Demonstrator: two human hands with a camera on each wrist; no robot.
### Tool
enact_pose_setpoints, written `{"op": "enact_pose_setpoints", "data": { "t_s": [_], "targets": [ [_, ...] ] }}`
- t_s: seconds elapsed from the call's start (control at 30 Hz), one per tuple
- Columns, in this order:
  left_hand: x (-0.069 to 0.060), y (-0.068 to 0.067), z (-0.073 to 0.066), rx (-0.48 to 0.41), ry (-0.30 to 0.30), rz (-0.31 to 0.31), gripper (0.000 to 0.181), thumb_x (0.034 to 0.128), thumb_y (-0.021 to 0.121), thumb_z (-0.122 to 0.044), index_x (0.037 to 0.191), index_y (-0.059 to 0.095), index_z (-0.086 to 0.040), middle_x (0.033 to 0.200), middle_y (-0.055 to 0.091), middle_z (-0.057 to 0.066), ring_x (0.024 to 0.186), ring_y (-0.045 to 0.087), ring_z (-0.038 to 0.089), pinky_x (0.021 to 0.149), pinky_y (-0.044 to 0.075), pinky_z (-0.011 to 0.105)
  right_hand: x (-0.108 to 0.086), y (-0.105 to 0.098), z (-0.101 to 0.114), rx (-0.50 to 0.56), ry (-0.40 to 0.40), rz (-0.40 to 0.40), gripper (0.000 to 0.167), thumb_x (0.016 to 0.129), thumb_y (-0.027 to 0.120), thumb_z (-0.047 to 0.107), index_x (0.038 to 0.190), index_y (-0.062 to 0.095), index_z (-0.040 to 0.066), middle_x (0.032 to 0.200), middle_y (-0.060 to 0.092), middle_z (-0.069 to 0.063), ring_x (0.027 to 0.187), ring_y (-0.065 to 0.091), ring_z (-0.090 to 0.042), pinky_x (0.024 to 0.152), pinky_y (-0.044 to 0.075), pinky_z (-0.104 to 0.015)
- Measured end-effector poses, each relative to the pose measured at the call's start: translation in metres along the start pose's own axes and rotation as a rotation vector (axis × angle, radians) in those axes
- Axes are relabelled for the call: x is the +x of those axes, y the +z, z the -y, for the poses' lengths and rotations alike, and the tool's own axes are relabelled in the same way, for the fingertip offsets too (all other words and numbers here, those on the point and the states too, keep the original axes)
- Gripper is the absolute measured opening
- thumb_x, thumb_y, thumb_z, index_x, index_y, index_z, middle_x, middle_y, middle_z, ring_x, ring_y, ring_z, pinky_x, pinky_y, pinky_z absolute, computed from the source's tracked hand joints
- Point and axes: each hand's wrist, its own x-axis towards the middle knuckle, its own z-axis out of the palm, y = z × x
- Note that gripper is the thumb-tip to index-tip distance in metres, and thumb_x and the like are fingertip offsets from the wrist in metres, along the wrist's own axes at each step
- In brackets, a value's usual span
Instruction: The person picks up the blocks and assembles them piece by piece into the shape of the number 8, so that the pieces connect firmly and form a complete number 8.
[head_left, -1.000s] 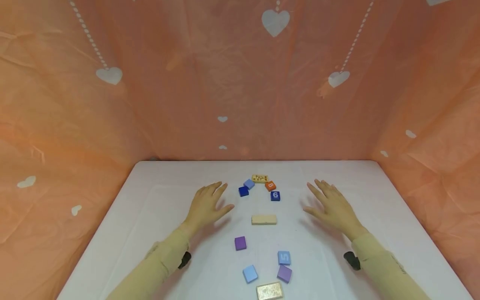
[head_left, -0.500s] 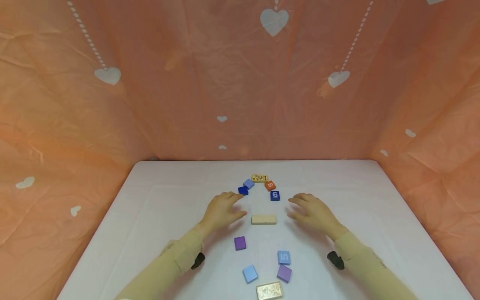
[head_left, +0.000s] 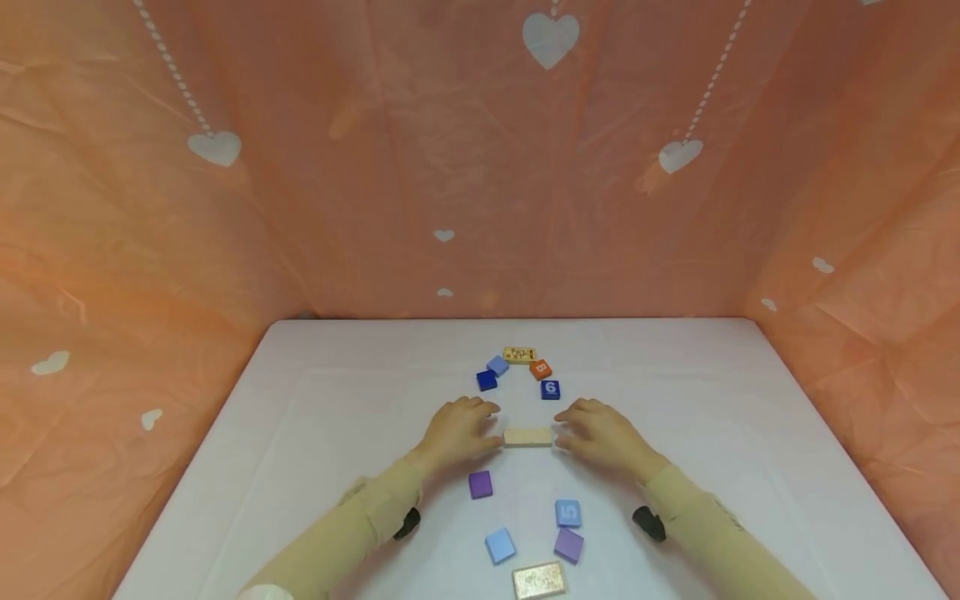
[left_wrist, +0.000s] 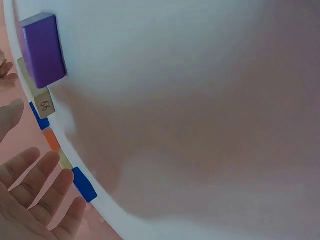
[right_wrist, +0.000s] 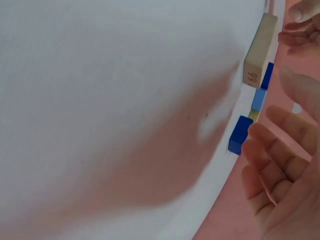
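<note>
Between my two hands a pale wooden block (head_left: 528, 437) lies flat on the white table. My left hand (head_left: 459, 429) hovers at its left end, thumb tip very close to it; contact cannot be made out. At the opposite end is my right hand (head_left: 603, 433), likewise with its thumb near the wood. Both wrist views show relaxed, spread fingers, with nothing held in the left hand (left_wrist: 37, 192) or the right hand (right_wrist: 287, 165). The number 66 is marked on the wooden block's end (left_wrist: 44, 104) in the left wrist view.
Beyond the hands, a gold block (head_left: 519, 356), a periwinkle tile (head_left: 497, 365), an orange tile (head_left: 541, 369) and dark blue tiles (head_left: 487, 381) form an arc. Nearer lie a purple tile (head_left: 481, 484), light blue tiles (head_left: 500, 546), a violet tile (head_left: 569, 546) and a gold bar (head_left: 539, 581).
Both hands have moved inward and slightly nearer me, from wide apart to the two ends of the wooden block. The blocks and tiles have stayed in place.
</note>
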Motion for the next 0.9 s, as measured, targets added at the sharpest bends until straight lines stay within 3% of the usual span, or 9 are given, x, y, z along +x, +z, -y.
{"op": "enact_pose_setpoints", "data": {
  "t_s": [0.5,0.9],
  "targets": [
    [0.007,0.010,-0.005,0.072,0.062,0.027,0.029,0.0779,0.070,-0.038,0.098,0.070,-0.017,0.092,0.068,-0.003,0.081,0.058,0.013,0.072,0.045,0.029,0.007,0.012,0.004,0.002,-0.060,-0.019,0.020,0.080,0.070,0.023,0.097,0.069,0.014,0.086,0.063,0.006,0.074,0.047,-0.005,0.071,0.045,-0.025],
    [0.010,0.011,-0.002,0.099,0.068,-0.016,0.022,0.0778,0.072,-0.033,0.094,0.072,-0.018,0.084,0.068,-0.004,0.076,0.056,0.012,0.067,0.043,0.026,0.012,0.014,0.006,0.007,-0.002,-0.004,0.020,0.082,0.069,0.024,0.099,0.068,0.015,0.086,0.061,0.006,0.074,0.048,-0.005,0.072,0.046,-0.025]
  ]
}}
